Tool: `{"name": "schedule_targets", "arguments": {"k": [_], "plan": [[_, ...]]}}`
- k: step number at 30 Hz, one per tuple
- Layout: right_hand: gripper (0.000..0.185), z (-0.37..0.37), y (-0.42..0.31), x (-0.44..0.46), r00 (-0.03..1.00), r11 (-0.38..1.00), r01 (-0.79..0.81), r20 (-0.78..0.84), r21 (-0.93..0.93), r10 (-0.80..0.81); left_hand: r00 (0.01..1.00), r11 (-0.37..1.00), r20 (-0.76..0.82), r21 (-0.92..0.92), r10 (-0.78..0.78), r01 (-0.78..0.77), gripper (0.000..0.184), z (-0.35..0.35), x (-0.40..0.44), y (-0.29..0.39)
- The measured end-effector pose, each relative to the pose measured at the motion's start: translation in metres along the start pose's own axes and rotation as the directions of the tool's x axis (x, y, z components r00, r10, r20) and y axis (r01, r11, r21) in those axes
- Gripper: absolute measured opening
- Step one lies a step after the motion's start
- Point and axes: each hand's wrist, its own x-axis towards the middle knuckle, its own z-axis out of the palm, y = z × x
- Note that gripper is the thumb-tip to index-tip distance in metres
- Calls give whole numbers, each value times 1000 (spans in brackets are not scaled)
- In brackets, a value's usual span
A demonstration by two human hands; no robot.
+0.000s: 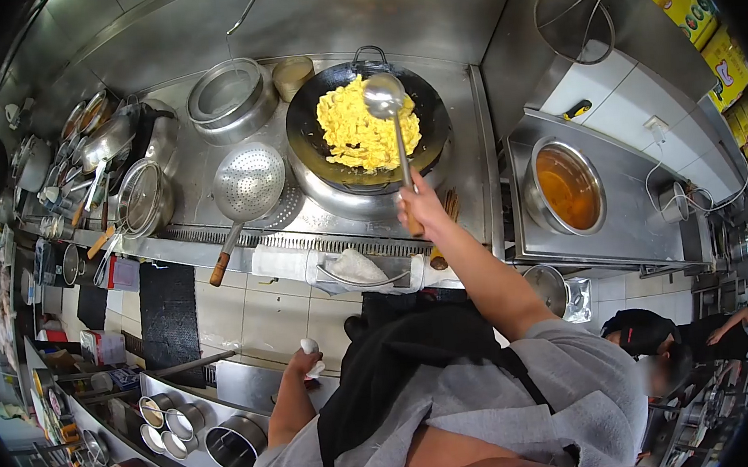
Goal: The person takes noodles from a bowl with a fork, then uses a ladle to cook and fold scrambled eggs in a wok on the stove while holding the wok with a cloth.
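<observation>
My right hand (pixel 422 207) is wrapped round the wooden handle of a long metal ladle (pixel 385 96). The ladle's bowl is over the scrambled eggs (pixel 356 133), which lie yellow and broken up in a black wok (pixel 302 142). Whether the bowl touches the eggs, I cannot tell. Down by my side, away from the stove, my left hand (pixel 300 366) is closed on a white cloth (pixel 311 347), partly hidden by the fingers. A perforated skimmer (pixel 249 182) rests on the stove left of the wok, its wooden handle over the front edge.
Stacked metal pots (pixel 229 104) stand behind the skimmer. Strainers (pixel 144 197) and pans crowd the far left. At right, a metal basin (pixel 568 185) holds amber liquid. White cloth (pixel 355 266) lies along the stove's front edge. Another person (pixel 641 335) is at lower right.
</observation>
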Motion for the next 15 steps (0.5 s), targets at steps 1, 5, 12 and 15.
{"name": "schedule_targets", "arguments": {"k": [1, 5, 12, 15], "plan": [[71, -4, 2, -18, 999, 1000, -23, -26, 21, 24, 999, 999, -33, 34, 41, -40, 49, -5, -11, 11], [67, 6, -10, -91, 986, 974, -166, 3, 155, 168, 997, 992, -20, 103, 73, -70, 50, -7, -23, 23], [68, -10, -19, -16, 947, 899, -259, 276, 355, 164, 990, 991, 55, 25, -132, 131, 60, 16, 22, -23], [72, -2, 3, 2, 998, 999, -47, 45, -9, 47, 996, 995, 62, 77, -63, 58, 59, -1, 3, 5]]}}
